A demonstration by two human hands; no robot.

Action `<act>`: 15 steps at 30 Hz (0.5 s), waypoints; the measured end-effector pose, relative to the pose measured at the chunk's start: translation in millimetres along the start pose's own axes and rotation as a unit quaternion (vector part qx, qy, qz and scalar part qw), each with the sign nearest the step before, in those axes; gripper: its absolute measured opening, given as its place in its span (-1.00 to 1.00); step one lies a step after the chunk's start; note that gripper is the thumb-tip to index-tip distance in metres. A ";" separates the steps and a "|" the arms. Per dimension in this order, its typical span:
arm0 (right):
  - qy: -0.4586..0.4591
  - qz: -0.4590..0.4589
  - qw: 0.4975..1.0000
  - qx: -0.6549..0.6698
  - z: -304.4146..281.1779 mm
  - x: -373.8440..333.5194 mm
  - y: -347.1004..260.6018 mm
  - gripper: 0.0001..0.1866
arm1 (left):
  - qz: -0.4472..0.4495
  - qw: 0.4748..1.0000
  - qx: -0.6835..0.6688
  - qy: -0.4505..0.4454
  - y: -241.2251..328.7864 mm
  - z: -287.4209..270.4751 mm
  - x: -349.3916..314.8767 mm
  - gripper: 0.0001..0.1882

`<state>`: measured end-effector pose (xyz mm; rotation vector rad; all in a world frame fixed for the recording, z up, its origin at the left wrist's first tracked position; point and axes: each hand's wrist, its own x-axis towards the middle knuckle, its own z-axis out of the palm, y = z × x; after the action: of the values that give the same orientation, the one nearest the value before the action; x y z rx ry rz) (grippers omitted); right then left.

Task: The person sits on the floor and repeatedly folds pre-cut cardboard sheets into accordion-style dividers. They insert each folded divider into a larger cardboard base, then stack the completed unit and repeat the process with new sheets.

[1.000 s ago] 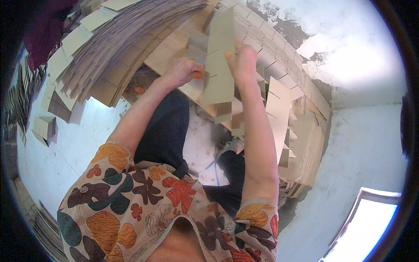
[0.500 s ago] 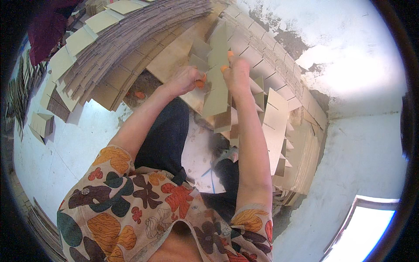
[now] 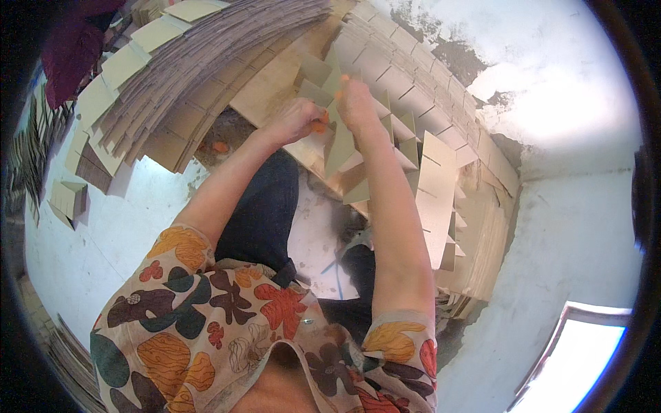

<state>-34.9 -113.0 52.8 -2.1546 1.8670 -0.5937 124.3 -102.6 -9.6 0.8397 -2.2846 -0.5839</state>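
Note:
Slotted cardboard strips stand crossed together in front of me as a divider grid (image 3: 401,155). My right hand (image 3: 357,103), orange covers on its fingertips, is closed on the upper edge of a long cardboard strip (image 3: 337,150) set among the crosswise pieces. Beside that strip's left face is my left hand (image 3: 297,122), its fingers curled and also orange-tipped; they appear to pinch the strip's edge, though the contact is partly hidden. Right of my right forearm, a wide slotted cardboard piece (image 3: 436,182) stands up in the grid.
A large fanned stack of cardboard strips (image 3: 206,76) lies on the left. More stacked slotted cardboard (image 3: 406,76) runs along the peeling wall (image 3: 571,227) on the right. A small folded cardboard piece (image 3: 67,199) sits on the pale floor (image 3: 131,227). Dark red cloth (image 3: 72,55) shows at upper left.
The long strip has gone down among the crosswise pieces and now shows less of its height. My right hand has shifted slightly left; my left hand has barely moved.

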 end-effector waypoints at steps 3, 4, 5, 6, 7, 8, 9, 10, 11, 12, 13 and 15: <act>-0.004 0.005 0.999 -0.038 -6.0 -9.5 -2.8 -0.85 | -0.004 1.000 0.019 -0.007 5.6 -4.4 -0.2 -0.82; -0.049 0.008 0.997 -0.059 -13.6 -16.0 -17.4 -0.83 | -0.009 1.000 0.016 -0.003 2.3 -6.0 -5.6 -0.84; -0.093 0.013 0.992 -0.085 -31.5 -25.8 -37.1 -0.82 | -0.011 1.000 0.010 0.003 -1.3 -5.5 -8.7 -0.85; -0.135 0.023 0.984 -0.111 -42.7 -37.8 -46.7 -0.81 | -0.009 1.000 0.001 0.006 -1.8 -3.3 -10.0 -0.87; -0.117 0.010 0.987 -0.108 -41.8 -49.1 -46.1 -0.81 | -0.016 1.000 -0.024 0.008 -1.3 -1.1 -7.8 -0.87; -0.101 -0.003 0.989 -0.105 -37.1 -59.2 -46.6 -0.81 | -0.023 0.999 -0.048 0.009 -1.3 0.6 -6.1 -0.86; -0.084 -0.017 0.991 -0.101 -32.8 -65.1 -45.9 -0.80 | -0.032 0.997 -0.071 0.010 -1.3 2.1 -5.6 -0.86; -0.065 -0.001 0.994 -0.092 -31.3 -66.2 -43.0 -0.81 | -0.028 0.998 -0.057 0.000 -0.7 2.1 -4.0 -0.86; -0.046 0.015 0.995 -0.083 -29.6 -65.3 -39.8 -0.81 | -0.025 0.999 -0.044 -0.011 -0.3 1.7 -3.4 -0.86; -0.028 0.030 0.996 -0.073 -29.3 -65.2 -36.7 -0.82 | -0.022 0.999 -0.029 -0.020 0.6 2.3 -2.4 -0.87; -0.030 0.014 0.997 -0.065 -30.1 -65.4 -35.6 -0.82 | -0.016 1.000 -0.019 -0.016 0.5 2.9 -2.7 -0.87; -0.036 -0.017 0.998 -0.048 -32.5 -67.4 -34.1 -0.81 | -0.004 1.000 0.001 -0.007 0.5 4.2 -4.1 -0.88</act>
<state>-26.2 -38.3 86.0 -2.2407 1.8594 -0.4368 123.7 -98.6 -13.9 0.8483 -2.2961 -0.5919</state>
